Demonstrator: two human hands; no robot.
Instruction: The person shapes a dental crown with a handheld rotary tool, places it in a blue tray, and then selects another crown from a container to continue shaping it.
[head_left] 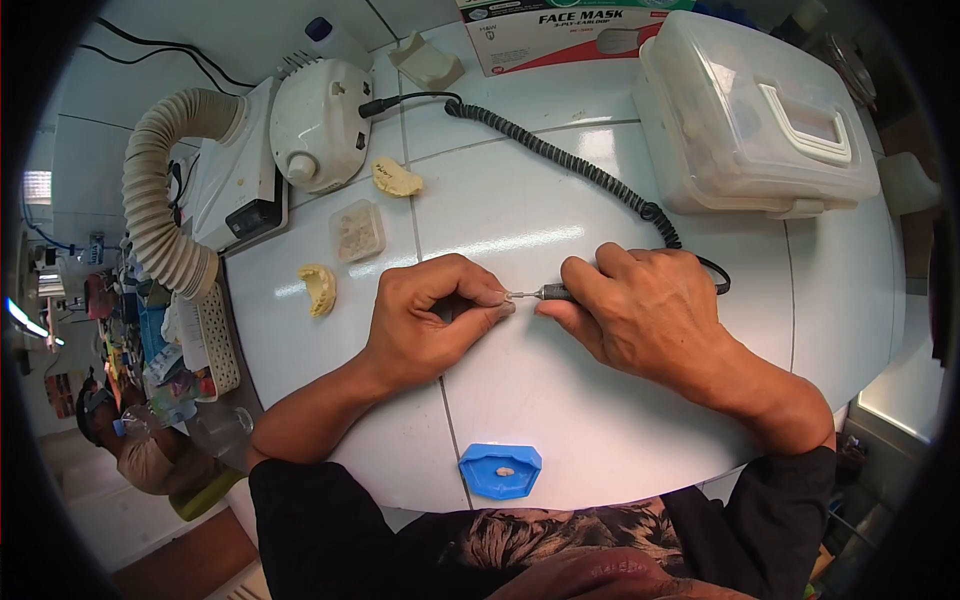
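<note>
My right hand [640,305] is wrapped round a rotary handpiece [553,292], its thin metal bur pointing left. The coiled black cord [570,157] runs from behind this hand to the white control unit [322,125]. Opposite it, my left hand [435,310] pinches a small pale piece [509,297] between thumb and forefinger, right at the bur's tip. The fingertips mostly hide this piece. Below the hands, close to my body, a blue tray [481,487] holds another small pale piece [505,471].
Two yellow dental casts [397,178] [318,290] and a clear box of pale bits [357,231] lie to the left. Behind them stands a ribbed suction hose [150,170]. A lidded plastic case [760,120] and a face mask box [560,35] stand at the back. A person [150,455] is at far left.
</note>
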